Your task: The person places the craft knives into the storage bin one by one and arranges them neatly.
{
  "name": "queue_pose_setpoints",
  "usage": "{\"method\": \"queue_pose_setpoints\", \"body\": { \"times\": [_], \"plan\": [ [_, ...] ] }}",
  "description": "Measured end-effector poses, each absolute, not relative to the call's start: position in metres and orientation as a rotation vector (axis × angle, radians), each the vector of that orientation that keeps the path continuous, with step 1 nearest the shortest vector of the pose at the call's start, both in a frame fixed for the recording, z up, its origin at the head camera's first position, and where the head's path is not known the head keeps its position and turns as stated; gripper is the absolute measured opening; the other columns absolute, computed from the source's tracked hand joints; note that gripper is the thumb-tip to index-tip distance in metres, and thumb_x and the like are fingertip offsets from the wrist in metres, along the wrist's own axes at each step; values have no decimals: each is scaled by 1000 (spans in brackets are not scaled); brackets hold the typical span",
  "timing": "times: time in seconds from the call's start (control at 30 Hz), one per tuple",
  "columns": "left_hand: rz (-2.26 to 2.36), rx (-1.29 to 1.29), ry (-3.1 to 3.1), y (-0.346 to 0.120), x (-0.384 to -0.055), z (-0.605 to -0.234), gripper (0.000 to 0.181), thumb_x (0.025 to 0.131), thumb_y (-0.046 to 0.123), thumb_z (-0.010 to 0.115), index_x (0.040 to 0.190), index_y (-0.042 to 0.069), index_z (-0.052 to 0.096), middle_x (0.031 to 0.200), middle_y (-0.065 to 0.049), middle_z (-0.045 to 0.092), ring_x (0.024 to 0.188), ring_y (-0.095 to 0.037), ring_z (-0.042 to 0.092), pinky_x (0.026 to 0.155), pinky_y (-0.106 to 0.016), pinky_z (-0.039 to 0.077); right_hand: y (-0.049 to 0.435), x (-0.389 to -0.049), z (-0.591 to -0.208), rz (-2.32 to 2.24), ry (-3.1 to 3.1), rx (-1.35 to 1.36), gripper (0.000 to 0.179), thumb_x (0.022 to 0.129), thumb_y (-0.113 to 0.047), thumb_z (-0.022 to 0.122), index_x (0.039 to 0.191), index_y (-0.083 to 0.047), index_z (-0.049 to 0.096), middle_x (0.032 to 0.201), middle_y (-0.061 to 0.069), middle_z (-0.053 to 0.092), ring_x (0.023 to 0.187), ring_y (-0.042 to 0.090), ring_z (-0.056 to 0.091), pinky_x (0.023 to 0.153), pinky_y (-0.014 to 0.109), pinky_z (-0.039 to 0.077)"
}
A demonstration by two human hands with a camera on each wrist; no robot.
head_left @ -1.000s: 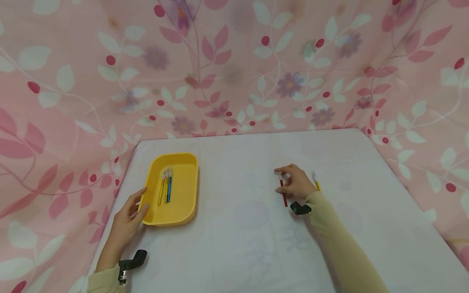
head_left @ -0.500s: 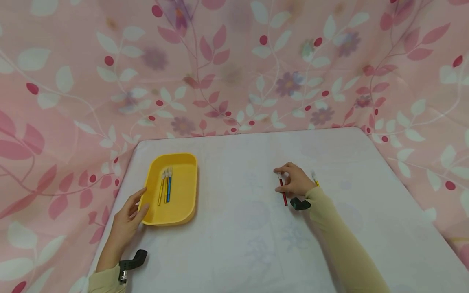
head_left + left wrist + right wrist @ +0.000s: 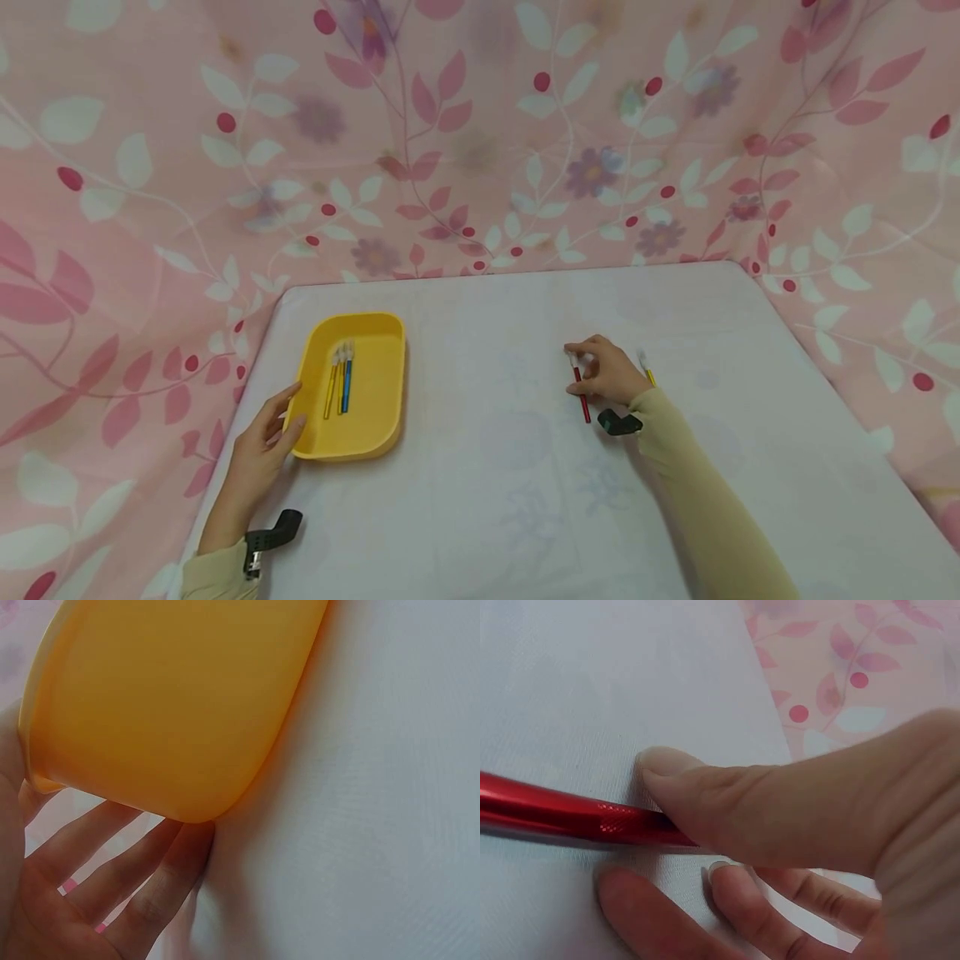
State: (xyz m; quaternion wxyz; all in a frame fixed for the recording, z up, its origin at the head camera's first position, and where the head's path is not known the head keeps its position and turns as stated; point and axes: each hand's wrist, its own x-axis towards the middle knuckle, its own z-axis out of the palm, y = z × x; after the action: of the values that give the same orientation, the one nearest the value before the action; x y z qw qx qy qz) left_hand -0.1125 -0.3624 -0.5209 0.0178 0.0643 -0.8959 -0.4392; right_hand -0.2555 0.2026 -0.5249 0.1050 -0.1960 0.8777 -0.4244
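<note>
Red brush [image 3: 582, 402] on white cloth [image 3: 480, 483], right hand [image 3: 611, 375] over it: no clear change in the last second.
Right hand: thumb across the handle, thumb and forefinger tips apart; cannot tell whether it grips. Left hand [image 3: 261, 437]: holds yellow tray [image 3: 375, 429] by its side. In tray: two yellow brushes [image 3: 329, 396], one blue brush [image 3: 347, 392]. Judged: red brush not yet lifted, work at a pause.
</note>
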Motion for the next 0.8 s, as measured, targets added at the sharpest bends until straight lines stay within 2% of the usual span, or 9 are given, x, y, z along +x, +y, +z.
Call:
{"method": "queue_pose_setpoints", "body": {
  "times": [0.27, 0.43, 0.67, 0.8],
  "plan": [
    [-1372, 189, -2763, -363, -114, -522, 63, 114, 35, 62, 172, 25, 38, 170, -28, 37, 149, -60, 39, 116, -79, 36, 202, -252, -524, -1320, 2595, -538, 78, 83, -2, 96, 151, 9, 58, 134, 26, 55, 92, 31, 67, 66, 30, 63],
    [-1379, 197, -2763, -363, -114, -522, 64, 114, 35, 62, 172, 26, 38, 171, -27, 37, 150, -60, 38, 116, -78, 36, 202, -252, -523, -1278, 2674, -558, 81, 79, -3, 98, 150, 7, 60, 132, 23, 58, 86, 26, 70, 74, 27, 57],
    [-1385, 208, -2766, -363, -114, -523, 65, 114, 37, 62, 172, 26, 37, 171, -28, 36, 150, -60, 38, 116, -78, 36, 202, -249, -519, -1409, 2572, -470, 84, 79, 2, 96, 153, 8, 56, 137, 26, 53, 82, 25, 73, 66, 25, 60],
    [-1382, 203, -2764, -363, -114, -523, 64, 114, 37, 62, 172, 25, 37, 170, -28, 37, 150, -61, 38, 116, -79, 36, 202, -245, -516, -1442, 2547, -436, 81, 80, 2, 96, 152, 8, 57, 138, 28, 54, 82, 27, 72, 66, 24, 59]
  ]
}}
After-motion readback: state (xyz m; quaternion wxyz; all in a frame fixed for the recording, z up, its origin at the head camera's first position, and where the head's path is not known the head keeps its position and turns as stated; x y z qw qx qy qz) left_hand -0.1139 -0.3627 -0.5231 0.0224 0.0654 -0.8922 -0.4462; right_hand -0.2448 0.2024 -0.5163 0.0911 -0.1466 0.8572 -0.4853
